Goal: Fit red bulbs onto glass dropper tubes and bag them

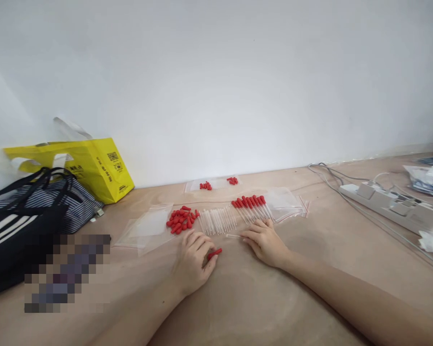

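a wooden surface (260,302) runs to the white wall. far left sit a black striped bag (29,216) and a yellow bag (97,168); far right lies a power strip (393,204). the left hand (193,259), fingers curled, pinches one red cap (214,253) near the middle. the right hand (265,242) lies palm down, its fingertips at a clear tube (234,236); whether it grips the tube cannot be told. just beyond lie a row of tubes (217,221), capped droppers (252,206) and a pile of caps (181,219).
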`<action>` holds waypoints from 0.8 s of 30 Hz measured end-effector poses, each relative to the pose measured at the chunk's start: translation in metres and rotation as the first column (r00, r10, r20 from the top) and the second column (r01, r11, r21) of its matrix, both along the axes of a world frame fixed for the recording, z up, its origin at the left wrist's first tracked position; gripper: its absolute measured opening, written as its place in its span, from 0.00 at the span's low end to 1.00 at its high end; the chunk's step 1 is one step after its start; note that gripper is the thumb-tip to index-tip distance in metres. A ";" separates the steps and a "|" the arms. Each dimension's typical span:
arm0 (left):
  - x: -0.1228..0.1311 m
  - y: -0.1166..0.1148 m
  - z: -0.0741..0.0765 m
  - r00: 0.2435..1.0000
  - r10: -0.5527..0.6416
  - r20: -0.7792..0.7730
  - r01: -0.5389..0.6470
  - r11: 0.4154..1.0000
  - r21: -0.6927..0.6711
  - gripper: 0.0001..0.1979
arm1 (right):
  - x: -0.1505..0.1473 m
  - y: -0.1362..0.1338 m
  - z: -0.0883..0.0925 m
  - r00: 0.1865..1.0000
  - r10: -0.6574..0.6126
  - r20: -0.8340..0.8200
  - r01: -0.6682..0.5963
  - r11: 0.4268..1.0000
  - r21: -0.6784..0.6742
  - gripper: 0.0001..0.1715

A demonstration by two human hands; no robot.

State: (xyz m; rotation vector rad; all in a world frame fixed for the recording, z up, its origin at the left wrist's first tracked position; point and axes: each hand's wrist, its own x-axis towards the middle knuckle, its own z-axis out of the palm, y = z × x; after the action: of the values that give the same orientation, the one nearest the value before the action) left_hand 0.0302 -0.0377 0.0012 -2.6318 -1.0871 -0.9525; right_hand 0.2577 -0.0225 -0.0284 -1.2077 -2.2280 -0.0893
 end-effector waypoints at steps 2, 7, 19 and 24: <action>0.000 0.000 -0.003 1.000 0.013 -0.002 -0.013 1.000 -0.026 0.05 | -0.002 -0.002 0.002 0.999 0.037 -0.001 -0.037 0.999 -0.014 0.09; -0.004 0.005 -0.008 0.998 0.047 -0.034 -0.048 0.999 -0.015 0.06 | -0.005 -0.001 0.001 0.995 0.094 -0.023 -0.095 0.993 -0.076 0.09; 0.009 0.015 -0.009 0.999 0.050 -0.022 -0.051 0.994 -0.098 0.05 | -0.015 0.006 0.004 0.996 -0.021 -0.082 0.000 0.967 -0.253 0.07; 0.008 0.015 -0.009 0.997 0.075 -0.021 -0.077 0.984 -0.162 0.06 | -0.019 0.003 0.003 0.994 -0.067 -0.085 0.047 0.974 -0.224 0.05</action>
State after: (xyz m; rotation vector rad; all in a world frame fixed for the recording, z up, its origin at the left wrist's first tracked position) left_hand 0.0387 -0.0230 -0.0081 -2.6962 -1.3036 -0.8616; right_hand 0.2385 -0.0197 -0.0258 -1.3649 -2.1660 0.1942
